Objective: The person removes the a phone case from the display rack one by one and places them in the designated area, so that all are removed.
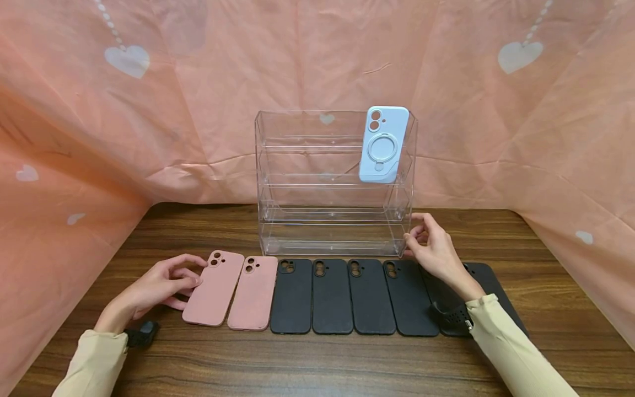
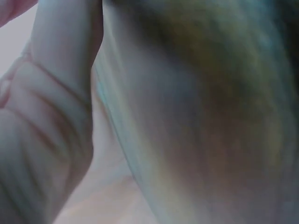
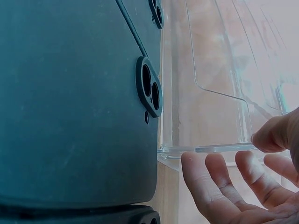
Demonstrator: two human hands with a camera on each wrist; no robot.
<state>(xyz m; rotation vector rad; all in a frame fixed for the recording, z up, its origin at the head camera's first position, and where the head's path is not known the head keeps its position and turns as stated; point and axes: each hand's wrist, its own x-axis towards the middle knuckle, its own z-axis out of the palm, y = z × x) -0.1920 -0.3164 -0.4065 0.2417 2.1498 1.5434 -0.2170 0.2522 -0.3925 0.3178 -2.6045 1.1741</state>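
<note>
At the left end of the row, my left hand point(image 1: 163, 281) holds the left edge of a pink phone case point(image 1: 213, 289), fingers bent and thumb at the rim. A second pink phone case point(image 1: 253, 295) lies beside it. My right hand point(image 1: 431, 248) grips the lower right side panel of a clear tiered display rack point(image 1: 332, 248). In the right wrist view, the thumb is on one side of that panel and the fingers are on the other. A white phone case point(image 1: 379, 160) with a ring holder leans upright in the rack's upper right. The left wrist view is mostly blurred.
Several black phone cases point(image 1: 332, 298) continue the row along the rack's front on the wooden table point(image 1: 317, 364). My right forearm crosses the cases at the right end. Pink cloth point(image 1: 208, 110) with hearts hangs behind and at both sides.
</note>
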